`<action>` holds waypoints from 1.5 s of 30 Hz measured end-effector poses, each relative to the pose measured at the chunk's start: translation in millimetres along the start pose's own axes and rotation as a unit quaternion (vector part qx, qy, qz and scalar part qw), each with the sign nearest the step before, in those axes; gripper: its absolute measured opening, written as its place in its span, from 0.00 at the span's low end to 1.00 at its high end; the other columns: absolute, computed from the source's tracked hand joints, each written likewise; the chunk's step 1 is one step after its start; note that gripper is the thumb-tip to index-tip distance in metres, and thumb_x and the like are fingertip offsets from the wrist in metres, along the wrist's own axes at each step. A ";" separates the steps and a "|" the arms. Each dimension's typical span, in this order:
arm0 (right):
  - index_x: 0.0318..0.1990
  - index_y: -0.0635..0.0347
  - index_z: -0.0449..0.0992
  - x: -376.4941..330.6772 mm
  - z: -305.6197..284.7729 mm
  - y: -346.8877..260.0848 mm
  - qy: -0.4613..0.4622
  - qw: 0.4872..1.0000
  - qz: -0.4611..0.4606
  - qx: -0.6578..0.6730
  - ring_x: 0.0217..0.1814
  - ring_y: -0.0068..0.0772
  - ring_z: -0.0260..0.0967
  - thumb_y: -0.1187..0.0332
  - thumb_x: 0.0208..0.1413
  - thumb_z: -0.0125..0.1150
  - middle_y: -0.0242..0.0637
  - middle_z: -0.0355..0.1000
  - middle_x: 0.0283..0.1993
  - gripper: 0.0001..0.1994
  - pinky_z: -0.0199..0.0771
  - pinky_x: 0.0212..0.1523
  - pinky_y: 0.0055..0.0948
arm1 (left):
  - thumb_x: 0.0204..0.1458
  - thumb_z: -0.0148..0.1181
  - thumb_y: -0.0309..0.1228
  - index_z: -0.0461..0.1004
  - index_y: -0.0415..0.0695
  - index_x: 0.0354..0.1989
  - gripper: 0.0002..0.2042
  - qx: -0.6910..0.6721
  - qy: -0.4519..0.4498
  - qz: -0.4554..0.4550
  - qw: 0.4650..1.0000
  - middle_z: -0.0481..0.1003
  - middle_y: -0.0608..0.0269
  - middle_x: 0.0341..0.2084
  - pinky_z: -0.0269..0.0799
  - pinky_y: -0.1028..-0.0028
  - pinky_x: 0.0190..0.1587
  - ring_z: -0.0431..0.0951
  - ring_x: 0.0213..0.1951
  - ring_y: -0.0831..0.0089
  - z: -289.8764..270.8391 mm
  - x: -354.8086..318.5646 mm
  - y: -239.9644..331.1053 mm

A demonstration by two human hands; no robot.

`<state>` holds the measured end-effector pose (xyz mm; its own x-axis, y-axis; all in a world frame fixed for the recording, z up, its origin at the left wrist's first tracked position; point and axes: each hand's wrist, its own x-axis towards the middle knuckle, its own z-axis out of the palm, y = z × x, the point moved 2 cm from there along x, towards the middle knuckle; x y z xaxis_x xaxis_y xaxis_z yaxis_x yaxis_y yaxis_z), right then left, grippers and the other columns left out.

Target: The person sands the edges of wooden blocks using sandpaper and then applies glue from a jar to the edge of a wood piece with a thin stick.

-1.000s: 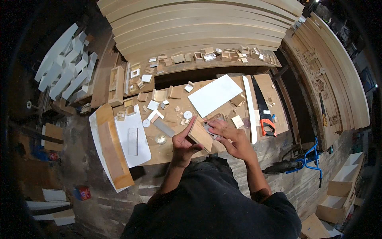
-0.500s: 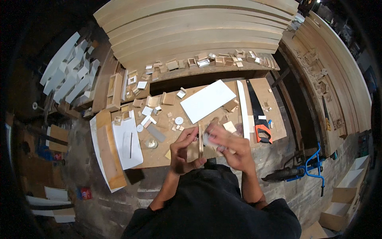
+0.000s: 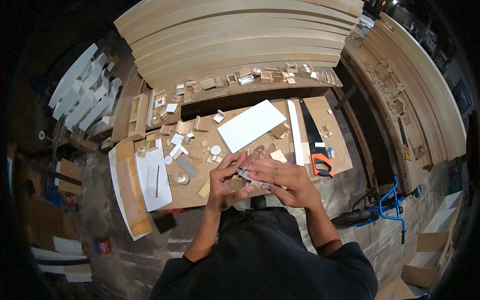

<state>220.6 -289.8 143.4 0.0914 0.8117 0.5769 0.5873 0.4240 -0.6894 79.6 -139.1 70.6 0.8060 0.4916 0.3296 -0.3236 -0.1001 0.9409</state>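
Observation:
Above the near edge of the work board, my two hands meet. My left hand [image 3: 223, 180] is closed with fingers and thumb around a small flat wooden piece, now mostly hidden behind my right hand. My right hand [image 3: 286, 182] is bent over it from the right, gripping a pale grey sheet [image 3: 243, 173] pressed against the piece. Whether the sheet is sandpaper I cannot tell. Just beyond the hands lies a white rectangular panel [image 3: 251, 126]. A clear round container [image 3: 182, 177] stands to the left of my left hand.
On the board [image 3: 335, 120] lie a handsaw [image 3: 320, 162] with an orange-black handle, a long white strip [image 3: 295, 132] and several small wooden pieces. Planks [image 3: 240, 45] are stacked behind. At left is a brown-edged white panel [image 3: 132, 190]; at right, a blue bicycle [image 3: 390, 202].
My right hand has moved left and now covers the wooden piece, which showed upright in my left hand before. The whole view has shifted slightly.

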 end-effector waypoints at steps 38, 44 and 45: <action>0.50 0.70 0.80 -45.6 10.9 82.4 0.134 0.902 0.316 0.263 0.39 0.16 0.74 0.73 0.62 0.64 0.34 0.80 0.39 0.12 0.76 0.38 0.20 | 0.24 0.76 0.29 0.63 0.33 0.68 0.52 0.486 -0.038 0.090 0.868 0.75 0.52 0.47 0.67 0.59 0.56 0.71 0.46 0.53 43.7 32.7 49.6; 0.47 0.69 0.80 -49.1 28.0 92.9 0.220 0.829 0.339 0.387 0.32 0.12 0.70 0.71 0.62 0.65 0.29 0.78 0.35 0.11 0.70 0.33 0.16 | 0.27 0.78 0.29 0.58 0.33 0.72 0.55 0.398 0.010 0.077 0.914 0.74 0.45 0.52 0.72 0.60 0.58 0.76 0.53 0.53 36.3 30.1 45.2; 0.47 0.69 0.80 -50.4 28.7 94.1 0.223 0.815 0.339 0.414 0.32 0.12 0.70 0.70 0.62 0.65 0.28 0.78 0.35 0.11 0.69 0.32 0.15 | 0.29 0.79 0.31 0.57 0.33 0.72 0.55 0.359 0.002 0.082 0.930 0.73 0.44 0.54 0.72 0.60 0.58 0.75 0.55 0.53 33.7 29.9 40.3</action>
<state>248.3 -279.3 36.9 0.5609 0.8235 -0.0850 -0.4470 0.2149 -0.8683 107.3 -157.6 120.9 0.7725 0.4228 0.4738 -0.0262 -0.7243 0.6890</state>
